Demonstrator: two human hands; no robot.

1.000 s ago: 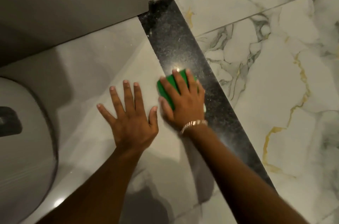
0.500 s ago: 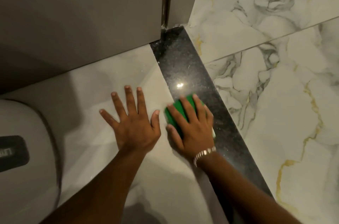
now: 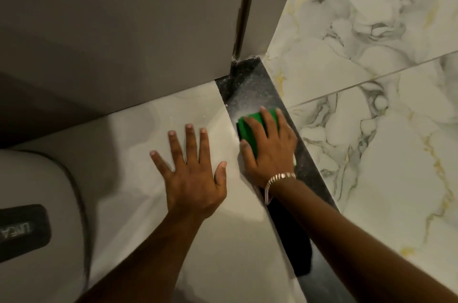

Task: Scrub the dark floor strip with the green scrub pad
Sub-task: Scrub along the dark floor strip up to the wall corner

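— Where the pale floor tile (image 3: 138, 144) meets the veined marble floor (image 3: 386, 144), what runs between them?

— That's the dark floor strip (image 3: 250, 84), speckled, going from the grey wall (image 3: 119, 29) down toward the camera, with a whitish film on it just ahead of the pad.

— And the white rounded thing on the left?

— A white fixture (image 3: 32, 203) with a dark label; I can't make out what it is.

— Which hand leans on the tile?

— The left hand (image 3: 192, 176), palm flat, fingers (image 3: 192, 139) spread wide, holding nothing, just beside the strip.

— The other one?

— The right hand (image 3: 271, 147) presses down on the green scrub pad (image 3: 249, 126), fingers laid apart over its top, thumb along its near-left edge. A metal bracelet (image 3: 277, 178) sits at that wrist.

— Where's the pad?

— Flat on the strip, near its far end, its left edge at the seam with the pale tile.
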